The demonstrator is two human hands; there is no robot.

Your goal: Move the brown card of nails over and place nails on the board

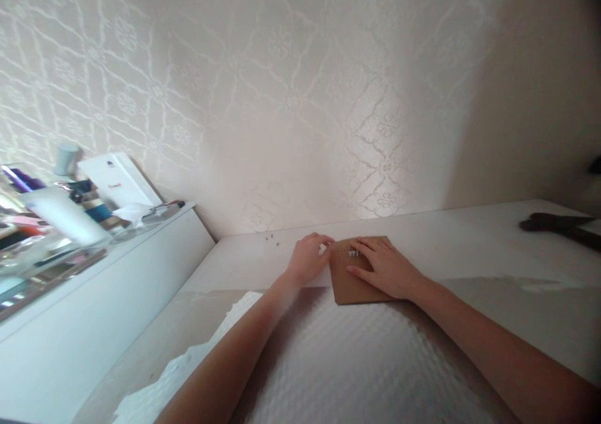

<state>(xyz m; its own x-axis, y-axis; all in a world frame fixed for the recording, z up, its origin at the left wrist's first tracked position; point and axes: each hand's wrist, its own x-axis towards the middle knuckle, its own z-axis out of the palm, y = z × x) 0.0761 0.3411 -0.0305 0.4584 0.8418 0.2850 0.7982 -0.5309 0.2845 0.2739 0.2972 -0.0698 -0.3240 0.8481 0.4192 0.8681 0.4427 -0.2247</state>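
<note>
A brown cardboard piece [345, 289], roughly square, lies flat in front of me. My right hand [387, 267] rests on its right half, palm down, with the fingers stretched out across it. Near that hand's fingertips, a small cluster of silvery bits [354, 253] shows on the cardboard, too blurred to name. My left hand [310, 259] is at the cardboard's upper left corner, thumb and fingers curled together in a pinch. Whatever is between those fingertips is too small to make out. Several tiny dark bits [272, 239] lie on the white surface to the left.
Bubble wrap [328, 361] covers the near side, between my forearms. On the left stands a white cabinet [117, 299] topped with clutter and a white box [117, 180]. A dark object [549, 222] lies far right. Behind the white tabletop [441, 242] rises a patterned wall.
</note>
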